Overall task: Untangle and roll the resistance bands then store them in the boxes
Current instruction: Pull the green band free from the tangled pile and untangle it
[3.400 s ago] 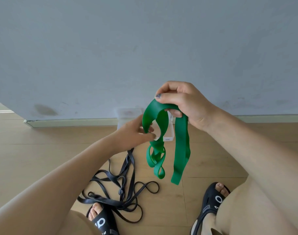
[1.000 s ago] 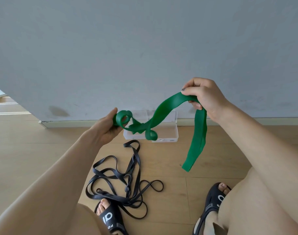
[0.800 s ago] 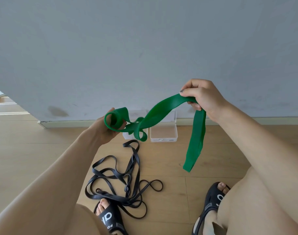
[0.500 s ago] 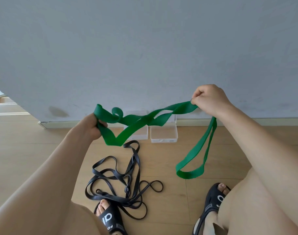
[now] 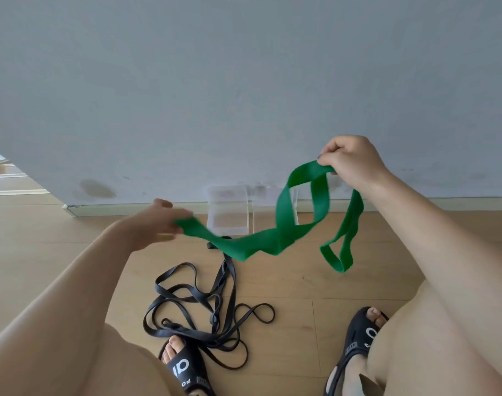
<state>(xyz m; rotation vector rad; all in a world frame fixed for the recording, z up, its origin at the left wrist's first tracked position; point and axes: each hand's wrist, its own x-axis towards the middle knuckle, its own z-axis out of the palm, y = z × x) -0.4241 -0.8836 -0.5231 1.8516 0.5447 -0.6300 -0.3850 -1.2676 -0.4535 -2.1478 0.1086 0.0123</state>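
A pale grey-blue wall (image 5: 215,81) fills the upper view, with a dark smudge (image 5: 94,189) low on its left part. A light baseboard (image 5: 135,210) runs along its foot. Below lies a light wooden plank floor (image 5: 287,284). Two black sandals (image 5: 187,370) show at the bottom edge.

Home interior suggested: light wood-plank floor (image 5: 287,281) met by plain grey wall (image 5: 244,81) with skirting (image 5: 415,202) at the wall's foot.
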